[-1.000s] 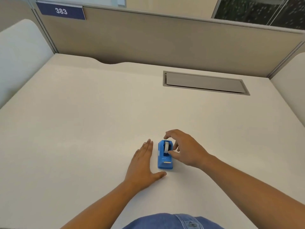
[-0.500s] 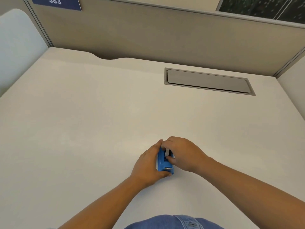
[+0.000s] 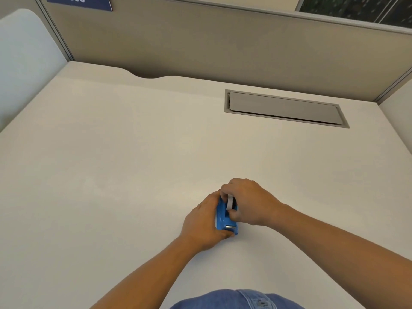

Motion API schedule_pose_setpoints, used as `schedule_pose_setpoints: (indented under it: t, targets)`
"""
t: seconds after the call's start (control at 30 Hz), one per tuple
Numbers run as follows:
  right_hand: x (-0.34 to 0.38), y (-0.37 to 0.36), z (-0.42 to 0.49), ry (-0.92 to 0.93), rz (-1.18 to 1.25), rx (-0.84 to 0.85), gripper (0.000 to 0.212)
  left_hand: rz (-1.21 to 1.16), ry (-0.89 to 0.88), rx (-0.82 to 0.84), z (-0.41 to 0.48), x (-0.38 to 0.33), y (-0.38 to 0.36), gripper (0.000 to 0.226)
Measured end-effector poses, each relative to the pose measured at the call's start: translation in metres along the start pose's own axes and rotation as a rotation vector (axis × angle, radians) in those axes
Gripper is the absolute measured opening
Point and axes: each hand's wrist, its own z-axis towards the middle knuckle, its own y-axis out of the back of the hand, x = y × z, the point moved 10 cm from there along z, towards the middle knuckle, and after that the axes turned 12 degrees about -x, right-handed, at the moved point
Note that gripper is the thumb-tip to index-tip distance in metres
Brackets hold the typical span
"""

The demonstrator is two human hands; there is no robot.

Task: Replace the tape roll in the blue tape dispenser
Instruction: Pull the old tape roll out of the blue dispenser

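One blue tape dispenser [image 3: 223, 220] sits on white desk [image 3: 133, 175], near front centre, cutter end toward person. One grey-white tape roll [image 3: 229, 202] stands in its cradle. No writing readable on dispenser.

Left hand [image 3: 204, 224] wraps dispenser's left side, fingers curled, thumb under front end. Right hand [image 3: 247, 202] arches over top, forefinger and thumb pinching roll. Both forearms bare.

Grey hatch [image 3: 285, 108] set in desk, far right. Blue sign [image 3: 78, 2] on partition [image 3: 200, 45], digits cut off, partly "83".

Blue tape dispenser [image 3: 223, 217] upright on desk; white tape roll [image 3: 229, 202] seated inside.
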Motion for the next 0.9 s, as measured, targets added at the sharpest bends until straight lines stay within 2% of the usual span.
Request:
schedule_pose_setpoints:
  t: [0.27, 0.33, 0.4, 0.43, 0.47, 0.53, 0.63, 0.8, 0.9]
  targets:
    - [0.018, 0.025, -0.007, 0.023, 0.071, -0.105, 0.026, 0.0, 0.021, 0.048, 0.001, -0.002, 0.0, 0.087]
    - [0.014, 0.025, -0.015, -0.005, 0.094, -0.109, 0.026, -0.018, 0.03, 0.088, -0.001, -0.003, 0.0, 0.101]
    - [0.008, 0.026, -0.025, -0.037, 0.127, -0.122, 0.026, -0.083, 0.067, 0.111, -0.006, -0.005, 0.006, 0.124]
    - [0.006, 0.028, -0.029, -0.05, 0.141, -0.131, 0.025, -0.108, 0.081, 0.093, -0.01, -0.005, 0.013, 0.127]
    - [0.005, 0.031, -0.034, -0.059, 0.156, -0.143, 0.024, -0.122, 0.08, 0.059, -0.014, -0.008, 0.021, 0.122]
    - [0.004, 0.036, -0.045, -0.072, 0.197, -0.171, 0.023, -0.182, 0.086, -0.007, -0.023, -0.014, 0.036, 0.097]
    - [0.01, 0.041, -0.062, -0.074, 0.29, -0.205, 0.025, -0.449, 0.197, -0.015, -0.039, -0.024, 0.044, 0.062]
    - [0.024, 0.049, -0.085, -0.076, 0.398, -0.29, 0.033, -0.68, 0.256, -0.012, -0.062, -0.048, 0.048, 0.036]
    - [0.029, 0.057, -0.094, -0.083, 0.481, -0.347, 0.046, -0.761, 0.31, -0.028, -0.07, -0.052, 0.051, 0.03]
